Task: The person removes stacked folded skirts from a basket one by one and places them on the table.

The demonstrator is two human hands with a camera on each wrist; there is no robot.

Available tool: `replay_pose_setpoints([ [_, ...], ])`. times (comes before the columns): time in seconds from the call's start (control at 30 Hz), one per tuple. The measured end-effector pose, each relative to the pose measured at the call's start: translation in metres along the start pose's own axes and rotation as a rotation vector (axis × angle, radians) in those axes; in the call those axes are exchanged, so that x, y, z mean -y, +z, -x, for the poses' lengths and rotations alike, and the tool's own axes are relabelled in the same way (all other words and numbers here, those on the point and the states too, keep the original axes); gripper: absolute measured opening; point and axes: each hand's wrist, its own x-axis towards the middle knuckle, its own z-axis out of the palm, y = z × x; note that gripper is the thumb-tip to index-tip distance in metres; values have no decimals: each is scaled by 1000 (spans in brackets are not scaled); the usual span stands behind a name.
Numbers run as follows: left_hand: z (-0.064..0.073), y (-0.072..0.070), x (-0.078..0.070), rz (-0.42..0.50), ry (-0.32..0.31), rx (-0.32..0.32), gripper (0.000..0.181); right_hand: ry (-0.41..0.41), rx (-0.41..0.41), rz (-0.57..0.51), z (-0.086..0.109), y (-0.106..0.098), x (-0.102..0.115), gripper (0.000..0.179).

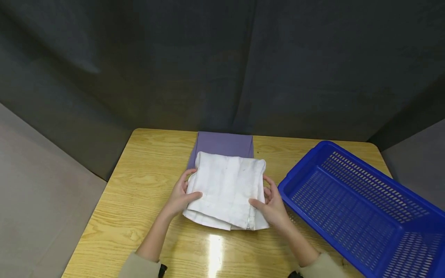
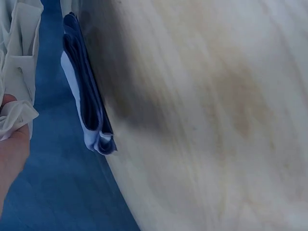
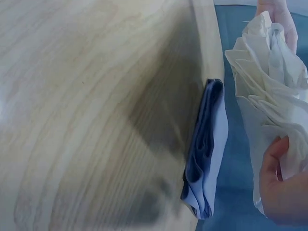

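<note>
Between both hands is a folded white cloth garment (image 1: 226,189), its layers showing along the lower edge. My left hand (image 1: 180,195) grips its left side, thumb on top and fingers at the edge. My right hand (image 1: 272,202) grips the right side in the same way. In the right wrist view the white garment (image 3: 274,91) shows many stacked folds and is held up off the table. Behind and partly beneath it in the head view lies a folded purple cloth (image 1: 226,143) at the table's far edge; the garment hides its near part.
A large blue plastic basket (image 1: 313,154) with slotted walls stands on the right of the wooden table (image 1: 139,185), set at an angle close to my right hand. Dark curtain (image 1: 222,69) hangs behind the table's far edge.
</note>
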Motion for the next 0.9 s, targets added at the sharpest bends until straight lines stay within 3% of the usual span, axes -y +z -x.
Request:
replay_pose_setpoints([
  [0.23, 8, -10, 8, -19, -16, -20, 74, -14, 3, -58, -1, 12, -11, 80],
  [0.47, 11, -18, 16, -27, -32, -6, 73, -73, 17, -50, -1, 19, -23, 79],
  [0.9, 20, -30, 28, -80, -95, 16, 72, -48, 48, -87, 2, 32, -40, 80],
])
